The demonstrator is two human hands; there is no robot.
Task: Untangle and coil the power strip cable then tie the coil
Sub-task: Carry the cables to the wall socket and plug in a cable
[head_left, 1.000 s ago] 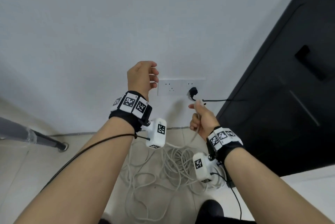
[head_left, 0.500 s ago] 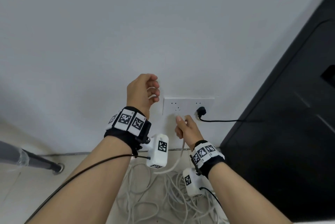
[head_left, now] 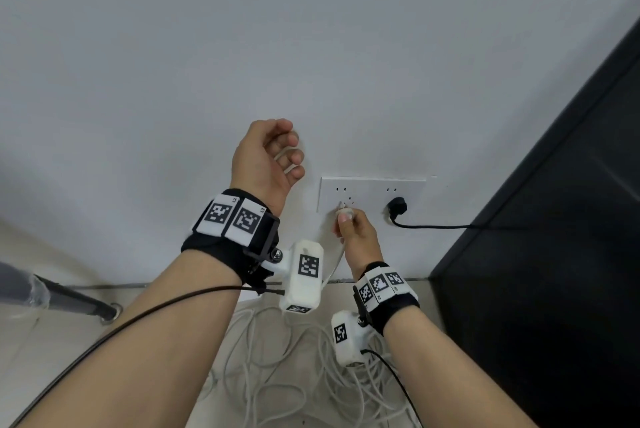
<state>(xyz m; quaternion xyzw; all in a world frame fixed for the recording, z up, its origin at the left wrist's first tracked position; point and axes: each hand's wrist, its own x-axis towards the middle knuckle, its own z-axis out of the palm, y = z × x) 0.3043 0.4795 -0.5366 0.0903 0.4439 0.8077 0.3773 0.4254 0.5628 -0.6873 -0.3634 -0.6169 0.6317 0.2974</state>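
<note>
R hand [head_left: 356,231] pinches white plug [head_left: 345,212] at wall socket [head_left: 372,190]; L hand [head_left: 265,162] grips cable loop [head_left: 284,160]

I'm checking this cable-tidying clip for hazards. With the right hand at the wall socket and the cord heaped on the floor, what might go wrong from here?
1. The right hand pinches the white plug at the wall socket, fingertips close to its front end; they may touch the prongs.
2. The white cable lies in a tangled heap below; pulling may tighten knots.
3. The black plug sits nearby and might get knocked.
</note>
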